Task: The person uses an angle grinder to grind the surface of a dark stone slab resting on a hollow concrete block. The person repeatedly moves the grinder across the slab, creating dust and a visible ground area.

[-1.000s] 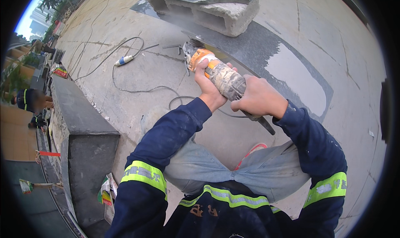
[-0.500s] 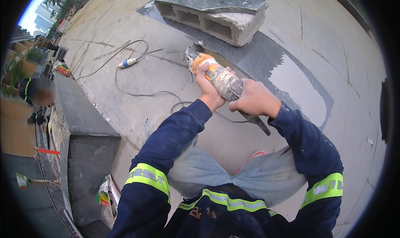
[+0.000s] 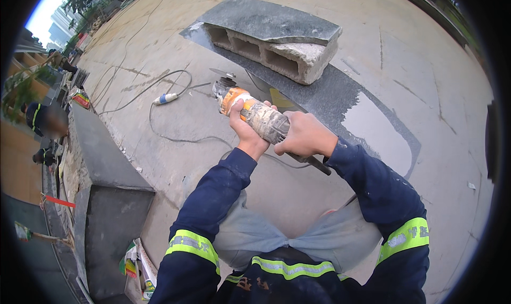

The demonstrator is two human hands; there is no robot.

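Both of my hands are wrapped round a dusty orange and grey angle grinder (image 3: 262,117). My left hand (image 3: 246,127) grips its body just behind the orange head. Around the rear end, close to the cord, my right hand (image 3: 307,136) is closed. The thin cutting disc (image 3: 222,73) at the far left end of the tool is in the air, apart from the stone. Just beyond the grinder lies a long dark stone slab (image 3: 367,139) with a pale patch at its right end. A hollow concrete block (image 3: 308,64) rests on that slab, with a second grey slab (image 3: 271,19) on top.
On the paved ground to the left, a cable runs to a blue and white plug connector (image 3: 165,98). A dark stone-clad ledge (image 3: 114,235) stands at the left, with a torn printed bag (image 3: 142,269) beside it. Another person (image 3: 45,120) is farther left.
My hands have moved the grinder left, and its disc is now farther from the slab's near edge. The view has shifted slightly. Both hands keep their hold.
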